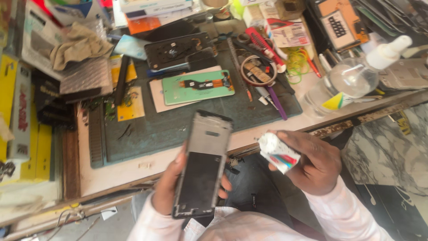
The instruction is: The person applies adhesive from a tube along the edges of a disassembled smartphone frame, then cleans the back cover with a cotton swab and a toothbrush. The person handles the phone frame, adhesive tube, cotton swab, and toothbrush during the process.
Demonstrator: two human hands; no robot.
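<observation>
Grey metal phone frame (203, 167), stripped and open-backed, sits upright in the left hand (171, 187) at about six o'clock in the view. Fingers curl round its far edge, thumb along the near edge; the hand is clamped on the frame. Frame's upper half is pale and bare, lower half dark.

Right hand (312, 163) at four o'clock, closed round a small white tube (278, 154) with red and blue marking. The tube's blunt white end points toward the frame, near it but not touching. Cannot tell whether a cap is on.

Both hands hang just off the near edge of the workbench (129, 172), over the person's lap. White sleeves on both arms.

On the bench, at twelve o'clock from the frame: dark green work mat (178, 125). On it, a mint-green phone back panel (198, 87) with an orange flex strip, lying on a pale sheet. Above that, at eleven o'clock, a black phone chassis (176, 51), face down. At one o'clock, a roll of tape (257, 71), a purple tool (277, 102) and a red-handled cutter (267, 47) lying slantwise. At two o'clock, a clear plastic bottle (352, 80) with a white spray top, lying on its side on the bench edge. At ten o'clock, a crumpled beige cloth (78, 44) over boxes and clutter.
</observation>
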